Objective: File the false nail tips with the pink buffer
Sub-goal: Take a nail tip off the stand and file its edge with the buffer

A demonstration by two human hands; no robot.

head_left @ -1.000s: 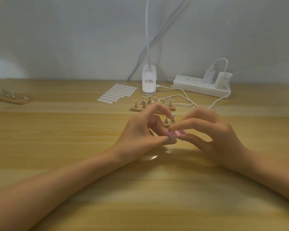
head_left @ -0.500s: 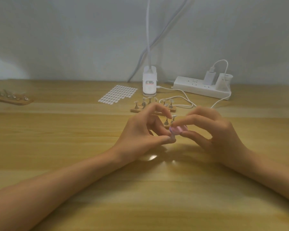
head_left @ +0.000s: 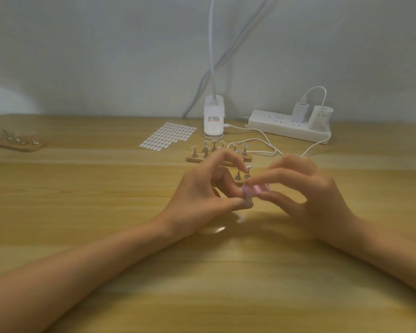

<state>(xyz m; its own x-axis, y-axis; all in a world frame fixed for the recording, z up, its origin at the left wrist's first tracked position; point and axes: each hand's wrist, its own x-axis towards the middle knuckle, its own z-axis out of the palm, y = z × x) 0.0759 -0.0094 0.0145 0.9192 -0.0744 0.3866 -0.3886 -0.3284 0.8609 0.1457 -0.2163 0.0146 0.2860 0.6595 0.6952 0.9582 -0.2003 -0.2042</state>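
The hands meet over the middle of the table (head_left: 82, 212). The right hand (head_left: 317, 195) pinches the buffer (head_left: 256, 189) between forefinger on top and thumb beneath, its other fingers curled behind. The buffer is pink and blurred; it juts out at 9 o'clock from that hand, and its end touches the left thumb tip. The left hand (head_left: 202, 195) presses thumb and a finger together on a small pale tip (head_left: 248, 203), too blurred to show its shape, while its forefinger arches free above.

Just past the fingers at 12 o'clock sits the near stand (head_left: 241, 175), where two pegs show. Farther along the same line is the far stand (head_left: 216, 155), a wooden strip with more pegs carrying tips. The sticker sheet (head_left: 168, 135) lies flat at 11 o'clock. The lamp base (head_left: 213, 121) stands at 12 o'clock by the wall, and the strip (head_left: 286, 127) lies at 1 o'clock with two plugs in it. A white cable (head_left: 262, 143) loops on the table between the lamp base and the strip. The left stand (head_left: 17, 143) sits at 10 o'clock, well apart from the rest
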